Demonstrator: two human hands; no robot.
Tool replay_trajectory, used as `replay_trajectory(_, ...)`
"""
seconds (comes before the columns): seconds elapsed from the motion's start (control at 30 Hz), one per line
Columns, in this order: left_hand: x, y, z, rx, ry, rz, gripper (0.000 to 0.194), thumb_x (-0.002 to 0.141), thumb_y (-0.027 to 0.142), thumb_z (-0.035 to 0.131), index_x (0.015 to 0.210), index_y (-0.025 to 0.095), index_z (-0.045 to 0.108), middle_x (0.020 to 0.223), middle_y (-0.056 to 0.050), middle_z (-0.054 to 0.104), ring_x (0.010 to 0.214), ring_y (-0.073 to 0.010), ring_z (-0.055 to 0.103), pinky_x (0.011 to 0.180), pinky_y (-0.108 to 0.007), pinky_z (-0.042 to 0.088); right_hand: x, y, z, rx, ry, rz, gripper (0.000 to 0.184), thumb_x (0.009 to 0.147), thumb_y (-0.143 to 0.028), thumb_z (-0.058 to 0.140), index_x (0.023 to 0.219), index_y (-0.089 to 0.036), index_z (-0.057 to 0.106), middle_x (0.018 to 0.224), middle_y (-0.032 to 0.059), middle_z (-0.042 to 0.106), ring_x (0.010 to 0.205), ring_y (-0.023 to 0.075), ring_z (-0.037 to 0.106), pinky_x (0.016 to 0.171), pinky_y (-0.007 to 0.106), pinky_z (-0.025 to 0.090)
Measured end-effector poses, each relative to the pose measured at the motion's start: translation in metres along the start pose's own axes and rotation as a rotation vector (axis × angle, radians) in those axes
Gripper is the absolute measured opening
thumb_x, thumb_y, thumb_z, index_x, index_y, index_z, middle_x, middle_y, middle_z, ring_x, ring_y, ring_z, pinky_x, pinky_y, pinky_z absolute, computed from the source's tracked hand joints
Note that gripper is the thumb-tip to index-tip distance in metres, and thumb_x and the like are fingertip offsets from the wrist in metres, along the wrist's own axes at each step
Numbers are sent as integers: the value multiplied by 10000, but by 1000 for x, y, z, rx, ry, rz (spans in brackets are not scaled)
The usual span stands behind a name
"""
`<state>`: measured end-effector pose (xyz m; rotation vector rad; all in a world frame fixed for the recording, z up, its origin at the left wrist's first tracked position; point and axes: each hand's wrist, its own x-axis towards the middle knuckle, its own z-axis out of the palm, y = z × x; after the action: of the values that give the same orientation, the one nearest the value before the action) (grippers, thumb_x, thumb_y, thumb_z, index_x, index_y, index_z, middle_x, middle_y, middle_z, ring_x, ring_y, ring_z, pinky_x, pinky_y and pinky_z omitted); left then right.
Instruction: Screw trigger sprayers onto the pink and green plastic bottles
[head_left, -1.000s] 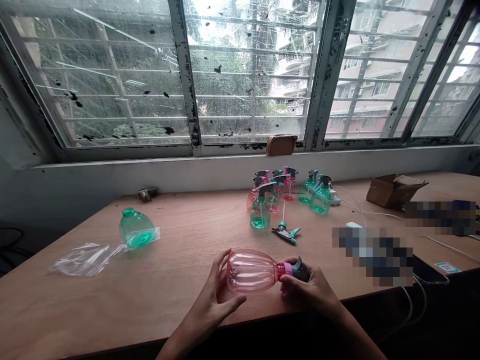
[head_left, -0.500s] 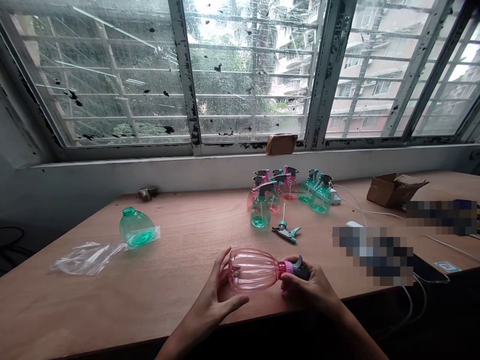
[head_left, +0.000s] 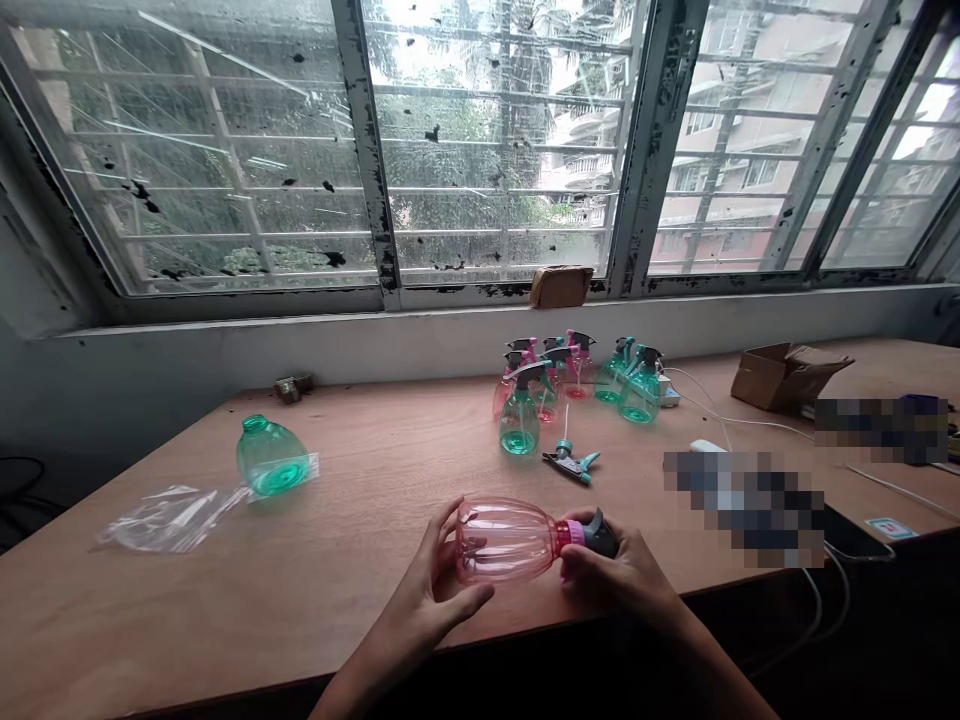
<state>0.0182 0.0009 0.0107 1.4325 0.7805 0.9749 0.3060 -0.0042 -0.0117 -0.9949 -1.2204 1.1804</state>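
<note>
A clear pink spray bottle (head_left: 506, 540) lies sideways between my hands near the table's front edge, its base to the left. My left hand (head_left: 431, 580) cups the base end, fingers behind it and thumb along its lower side. My right hand (head_left: 619, 565) grips the pink collar and the dark spray head (head_left: 600, 535) at the other end. Just beyond them lies a loose teal and black spray head (head_left: 571, 464) with its thin tube pointing away. To the left stands a green bottle (head_left: 271, 458) without a head, beside a clear plastic bag (head_left: 172, 518).
Several assembled green and pink spray bottles (head_left: 519, 420) stand at the back. A cardboard box (head_left: 780, 378), white cables (head_left: 750, 425) and a blurred-out patch (head_left: 742, 510) are on the right. A small metal object (head_left: 292, 388) sits at the back left, below the windows.
The view has shifted very slightly. Both hands keep the pink spray bottle in nearly the same position.
</note>
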Motion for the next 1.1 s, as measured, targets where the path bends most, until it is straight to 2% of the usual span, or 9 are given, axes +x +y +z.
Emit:
replay_trajectory(0.27, 3, -6, 1, -1, 10, 56, 942, 877, 461, 895, 1636, 328, 354, 1633, -133, 514, 1472, -355, 541, 1261, -505, 398, -3, -5, 0, 14, -6, 6, 505, 736, -552, 989, 983, -173, 765, 682, 32, 812, 610, 232, 795, 629, 315, 657)
replay_trajectory(0.53, 2, -8, -5, 22, -15, 121, 847, 861, 345, 930, 1537, 366, 420, 1672, -137, 436, 1510, -373, 476, 1233, -542, 424, -4, -5, 0, 40, -60, 21, 522, 733, -565, 986, 984, -156, 781, 680, 59, 824, 608, 247, 790, 638, 345, 665)
replay_trajectory(0.67, 3, -12, -6, 15, -21, 125, 865, 858, 394, 928, 1545, 364, 404, 1662, -141, 434, 1522, -382, 458, 1258, -561, 371, -3, -3, -2, 65, -84, 32, 586, 716, -600, 984, 1025, -149, 772, 687, 61, 825, 617, 247, 788, 660, 378, 685)
replay_trajectory(0.8, 2, -16, -6, 11, -9, 125, 875, 874, 391, 923, 1553, 380, 371, 1701, -138, 389, 1555, -388, 420, 1297, -580, 284, -2, -3, -3, 45, -79, 38, 535, 749, -564, 978, 1019, -153, 765, 682, 63, 828, 609, 240, 790, 647, 351, 671)
replay_trajectory(0.93, 1, -16, -6, -16, -11, 87, 1002, 809, 453, 974, 1580, 375, 339, 1674, -165, 436, 1489, -420, 512, 1248, -601, 370, -1, -1, -2, 12, -65, 34, 516, 749, -551, 982, 1005, -161, 762, 688, 56, 829, 609, 242, 795, 623, 333, 662)
replay_trajectory(1.03, 0, -15, -4, -31, 11, 64, 944, 863, 510, 917, 1599, 362, 346, 1690, -164, 428, 1512, -409, 492, 1245, -589, 395, 0, 3, -3, -5, -66, 28, 524, 741, -562, 983, 1001, -165, 762, 681, 54, 829, 600, 246, 795, 616, 335, 665)
replay_trajectory(1.1, 2, -14, -4, -23, 11, 59, 934, 856, 495, 926, 1600, 337, 384, 1692, -162, 438, 1546, -399, 455, 1276, -566, 365, 1, 6, -3, -10, -70, 26, 528, 738, -568, 983, 994, -165, 758, 672, 56, 827, 588, 245, 794, 597, 325, 660)
